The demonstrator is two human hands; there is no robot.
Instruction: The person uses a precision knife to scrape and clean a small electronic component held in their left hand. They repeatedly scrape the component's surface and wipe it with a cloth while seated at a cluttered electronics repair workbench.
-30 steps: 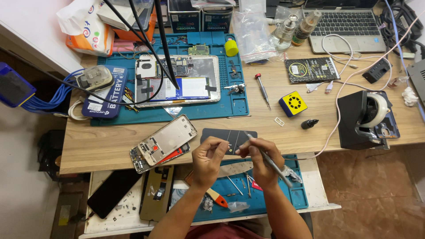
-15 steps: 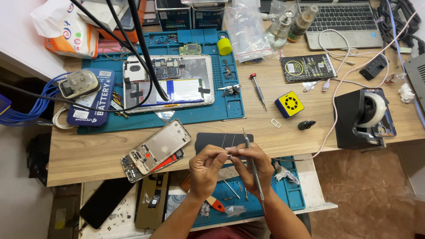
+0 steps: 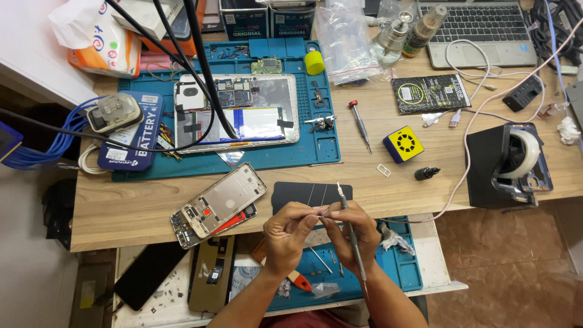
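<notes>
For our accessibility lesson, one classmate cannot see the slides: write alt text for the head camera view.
Two hands meet at the near edge of a wooden workbench: the left hand pinches a tiny part while the right hand holds a thin screwdriver. An opened phone frame lies to their left, a dismantled tablet on a blue mat behind.

Bright, even overhead light, soft short shadows, sharp focus throughout, slight wide-angle bending at the edges.
</notes>
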